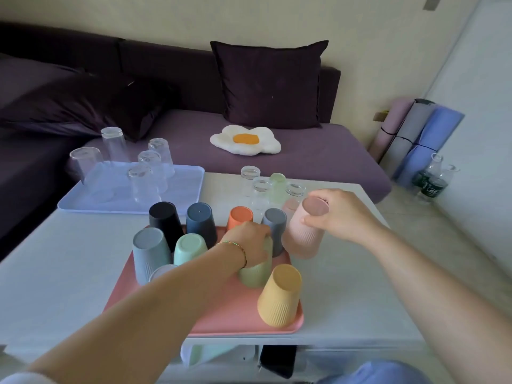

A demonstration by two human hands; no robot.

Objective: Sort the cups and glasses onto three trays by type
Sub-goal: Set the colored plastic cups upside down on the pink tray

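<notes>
Right hand (340, 214) is clamped round the upturned pink ribbed cup (302, 236), fingers near its closed end. The cup is tilted, at the right edge of the pink tray (210, 314), and I can't tell if its rim is on the table (346, 286) or just clear of it. Left hand (250, 239) is curled over the top of the pale green ribbed cup (256, 273), which stands on that tray. Main risk: the tray is crowded. The slate grey cup (275, 225) is right beside the pink one, so swinging it in tilted could knock the grey one into the orange cup (240, 216). If the pink cup lands half on the tray's raised lip, it tips when I let go. The small clear glasses (295, 191) sit just behind my right knuckles, and a backward flick topples them. The yellow cup (279, 295) stands near the tray's front right corner, so shoving the green cup forward to make room could push it off. The tall glasses (144, 187) on the blue tray (91, 200) are well apart, no concern.
</notes>
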